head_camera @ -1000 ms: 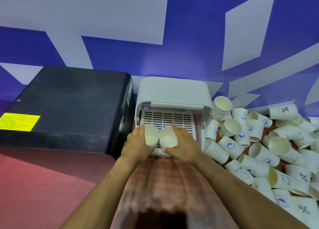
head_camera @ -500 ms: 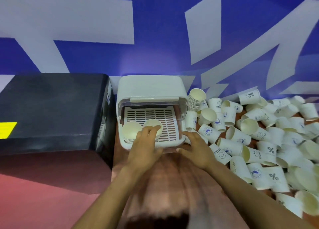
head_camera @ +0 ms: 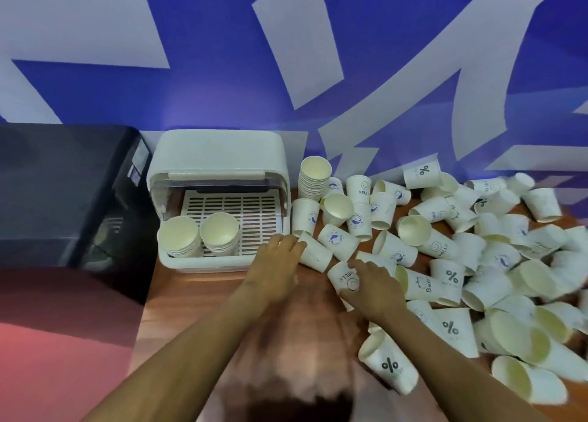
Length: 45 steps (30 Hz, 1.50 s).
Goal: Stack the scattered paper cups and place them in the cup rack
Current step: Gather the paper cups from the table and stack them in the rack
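From the head camera, the white cup rack (head_camera: 219,167) stands at the table's (head_camera: 178,297) back edge, just beside a black box (head_camera: 63,183) on its left. Two short stacks of cups sit upright side by side in the rack's front left corner: the left stack (head_camera: 179,235) and the right stack (head_camera: 219,232), touching each other. Right of the rack, a taller stack (head_camera: 314,175) stands against the wall, and loose paper cups (head_camera: 445,246) lie heaped across the table's right half, most on their sides.

The left hand (head_camera: 275,262) reaches just past the rack's front right corner, fingers bent onto a plain cup (head_camera: 315,256) lying on its side. The right hand (head_camera: 370,284) lies close by, fingers and thumb curled round a "HELLO" cup (head_camera: 343,277) on its side. The two cups lie next to each other.
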{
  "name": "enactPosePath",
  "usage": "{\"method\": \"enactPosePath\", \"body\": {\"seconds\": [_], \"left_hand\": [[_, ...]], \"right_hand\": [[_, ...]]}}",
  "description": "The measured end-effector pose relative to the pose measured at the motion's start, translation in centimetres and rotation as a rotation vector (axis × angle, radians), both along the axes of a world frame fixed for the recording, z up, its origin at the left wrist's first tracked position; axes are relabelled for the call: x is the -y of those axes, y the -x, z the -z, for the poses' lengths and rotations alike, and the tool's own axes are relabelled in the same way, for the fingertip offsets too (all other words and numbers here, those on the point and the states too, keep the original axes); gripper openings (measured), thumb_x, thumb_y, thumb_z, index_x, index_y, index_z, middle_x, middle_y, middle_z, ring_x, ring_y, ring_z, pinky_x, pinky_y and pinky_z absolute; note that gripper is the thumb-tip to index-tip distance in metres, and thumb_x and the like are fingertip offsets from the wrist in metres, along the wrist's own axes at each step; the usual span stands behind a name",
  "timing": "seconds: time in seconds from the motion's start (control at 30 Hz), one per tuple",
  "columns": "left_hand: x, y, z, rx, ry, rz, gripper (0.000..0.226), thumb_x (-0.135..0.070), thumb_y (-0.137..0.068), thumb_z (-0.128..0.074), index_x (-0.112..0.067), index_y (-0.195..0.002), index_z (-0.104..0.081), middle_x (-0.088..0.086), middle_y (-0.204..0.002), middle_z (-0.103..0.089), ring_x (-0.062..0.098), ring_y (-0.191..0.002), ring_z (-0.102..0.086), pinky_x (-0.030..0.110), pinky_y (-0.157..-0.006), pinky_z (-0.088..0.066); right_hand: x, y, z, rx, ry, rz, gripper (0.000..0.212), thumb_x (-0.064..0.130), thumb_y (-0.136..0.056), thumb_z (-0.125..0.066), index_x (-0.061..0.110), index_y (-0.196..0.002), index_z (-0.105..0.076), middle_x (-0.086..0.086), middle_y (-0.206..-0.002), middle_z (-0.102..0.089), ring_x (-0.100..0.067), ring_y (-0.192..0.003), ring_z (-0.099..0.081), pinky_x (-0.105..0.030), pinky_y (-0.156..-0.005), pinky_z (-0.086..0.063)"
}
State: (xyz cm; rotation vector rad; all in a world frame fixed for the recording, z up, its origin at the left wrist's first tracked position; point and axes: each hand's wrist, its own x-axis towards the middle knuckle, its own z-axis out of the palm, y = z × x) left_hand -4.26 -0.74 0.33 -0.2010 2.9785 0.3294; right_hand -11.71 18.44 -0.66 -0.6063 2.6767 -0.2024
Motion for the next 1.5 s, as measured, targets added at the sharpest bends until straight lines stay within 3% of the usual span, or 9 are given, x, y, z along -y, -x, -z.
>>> {"method": "enactPosePath", "body": {"seconds": [0.23,0.43,0.67,1.0,1.1,1.2,1.37,1.5], "left_hand": [[-2.0,4.4,1.9,0.103,0.311,0.131,0.065,-0.018,-0.088,-0.053,-0.015,-0.146,-0.024,0.01,-0.151,-0.026,0.03,-0.139,-0.02,0.046,-0.113,-0.02],[-2.2,6.2,3.1,0.19,0.423,0.1,0.068,-0.018,-0.089,-0.055,-0.014,-0.147,-0.02,0.011,-0.151,-0.026,0.032,-0.144,-0.012,0.055,-0.116,-0.009],[-2.2,7.1,4.2,0.243,0.496,0.104,0.065,-0.017,-0.092,-0.052,-0.018,-0.147,-0.018,0.013,-0.153,-0.02,0.033,-0.145,-0.006,0.059,-0.115,-0.003],[-1.6,6.8,3.8,0.217,0.547,0.204,0.058,-0.02,-0.093,-0.052,-0.018,-0.143,-0.022,0.012,-0.147,-0.033,0.033,-0.143,-0.014,0.059,-0.114,-0.005],[-1.5,6.2,3.5,0.199,0.474,0.197,0.059,-0.026,-0.09,-0.053,-0.02,-0.141,-0.025,0.01,-0.147,-0.034,0.032,-0.141,-0.02,0.057,-0.114,-0.007],[-1.5,5.3,3.0,0.14,0.329,0.159,0.062,-0.036,-0.084,-0.056,-0.024,-0.138,-0.029,0.008,-0.142,-0.037,0.03,-0.133,-0.031,0.052,-0.113,-0.019],[-1.4,2.7,1.0,-0.011,-0.126,-0.029,0.071,-0.041,-0.074,-0.063,-0.027,-0.137,-0.033,0.003,-0.13,-0.04,0.026,-0.113,-0.049,0.041,-0.093,-0.046],[-0.9,0.5,-0.9,-0.084,-0.412,-0.127,0.071,-0.035,-0.075,-0.07,-0.028,-0.137,-0.034,0.002,-0.125,-0.036,0.023,-0.108,-0.052,0.03,-0.088,-0.045]], "right_hand": [[-2.3,1.4,1.8,0.007,-0.096,-0.105,0.076,0.067,-0.076,-0.052,0.027,-0.138,-0.035,0.001,-0.132,-0.047,-0.022,-0.12,-0.043,-0.038,-0.096,-0.037],[-3.1,2.2,2.7,-0.009,-0.098,-0.144,0.077,0.063,-0.077,-0.055,0.026,-0.14,-0.032,0.001,-0.136,-0.046,-0.023,-0.124,-0.04,-0.038,-0.1,-0.033],[-4.2,3.0,3.4,0.045,-0.056,-0.139,0.076,0.056,-0.08,-0.054,0.026,-0.144,-0.026,0.0,-0.138,-0.045,-0.023,-0.128,-0.036,-0.038,-0.102,-0.03],[-4.6,3.3,2.0,0.14,0.062,-0.08,0.072,0.045,-0.079,-0.06,0.026,-0.142,-0.03,-0.002,-0.13,-0.048,-0.023,-0.119,-0.044,-0.033,-0.097,-0.034],[-4.8,3.4,1.1,0.16,0.083,-0.041,0.071,0.044,-0.078,-0.061,0.027,-0.139,-0.031,-0.003,-0.126,-0.048,-0.023,-0.117,-0.043,-0.035,-0.097,-0.035],[-5.1,3.8,0.2,0.218,0.144,0.03,0.071,0.041,-0.077,-0.063,0.027,-0.139,-0.03,-0.003,-0.125,-0.045,-0.024,-0.118,-0.041,-0.038,-0.097,-0.039],[-5.0,3.9,-1.8,0.205,0.276,0.121,0.07,0.034,-0.081,-0.064,0.025,-0.141,-0.03,-0.005,-0.128,-0.038,-0.022,-0.111,-0.047,-0.031,-0.089,-0.04],[-3.1,3.4,-3.0,0.171,0.333,0.147,0.065,0.036,-0.084,-0.062,0.026,-0.14,-0.03,-0.002,-0.117,-0.032,-0.019,-0.101,-0.044,-0.028,-0.082,-0.035]]}}
